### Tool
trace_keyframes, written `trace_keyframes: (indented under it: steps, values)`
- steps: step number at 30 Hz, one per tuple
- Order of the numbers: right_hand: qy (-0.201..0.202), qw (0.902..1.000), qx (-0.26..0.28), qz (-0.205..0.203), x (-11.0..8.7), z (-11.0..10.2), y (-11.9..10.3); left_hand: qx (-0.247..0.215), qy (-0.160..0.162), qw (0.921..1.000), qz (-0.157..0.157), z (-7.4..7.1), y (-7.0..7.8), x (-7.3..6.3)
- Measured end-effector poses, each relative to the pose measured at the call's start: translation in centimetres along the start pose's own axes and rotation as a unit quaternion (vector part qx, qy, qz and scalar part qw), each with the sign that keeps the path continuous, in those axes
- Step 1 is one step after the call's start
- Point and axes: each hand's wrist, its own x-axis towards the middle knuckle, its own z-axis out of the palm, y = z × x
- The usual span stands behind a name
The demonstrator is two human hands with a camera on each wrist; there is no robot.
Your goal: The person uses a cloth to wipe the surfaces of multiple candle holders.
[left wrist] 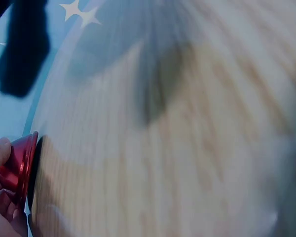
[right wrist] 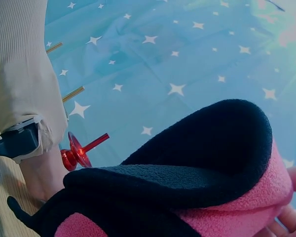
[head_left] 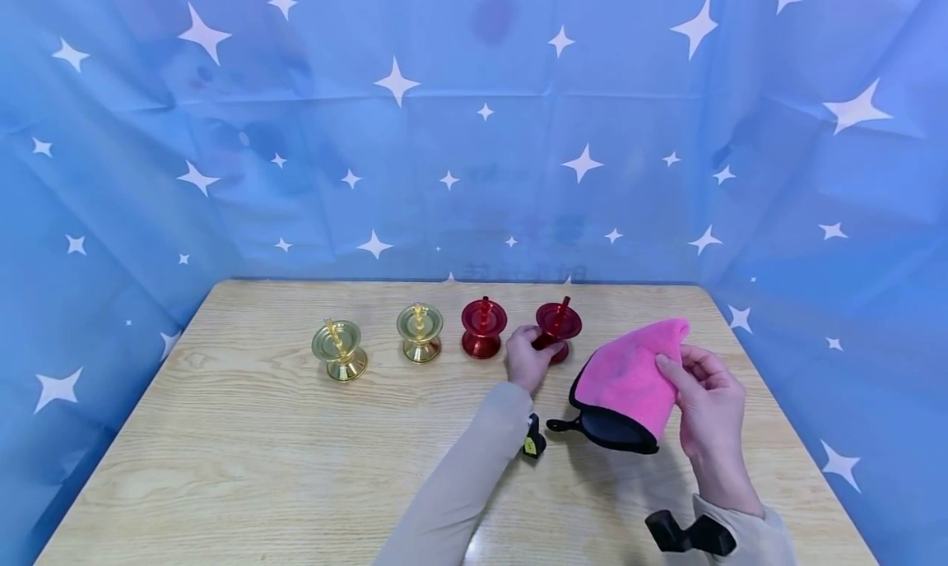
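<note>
"And the left hand [head_left: 527,360]?"
"Stretched forward; the rightmost red holder [head_left: 559,330] is gripped low, fingers curled!"
"The right hand [head_left: 713,401]?"
"Right of that holder: pink cloth [head_left: 629,368] is pinched, thumb across it!"

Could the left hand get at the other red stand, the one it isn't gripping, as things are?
Probably, though it would likely need freeing first: the left hand grips the base of the rightmost red stand. The other red stand is close by, with nothing visible between.
</note>
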Motion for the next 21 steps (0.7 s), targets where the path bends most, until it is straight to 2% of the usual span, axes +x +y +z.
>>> trace_keyframes:
  steps: [7,14,18,21]
  values:
    - [-0.004,0.9999,0.007,-0.009,0.1,0.3,0.1,0.023,0.004,0.9996,-0.017,-0.2,0.0,0.0]
    - [-0.006,0.9999,0.010,-0.008,0.0,0.4,0.2,0.015,-0.010,0.9998,0.003,-0.8,0.3,-0.4]
    - [-0.006,1.0000,0.007,-0.002,0.0,0.4,0.2,0.001,0.003,1.0000,0.005,-1.1,0.7,-1.0]
    - [-0.005,1.0000,0.007,0.000,0.0,0.5,0.2,-0.033,0.024,0.9992,0.000,-1.5,1.0,-1.5]
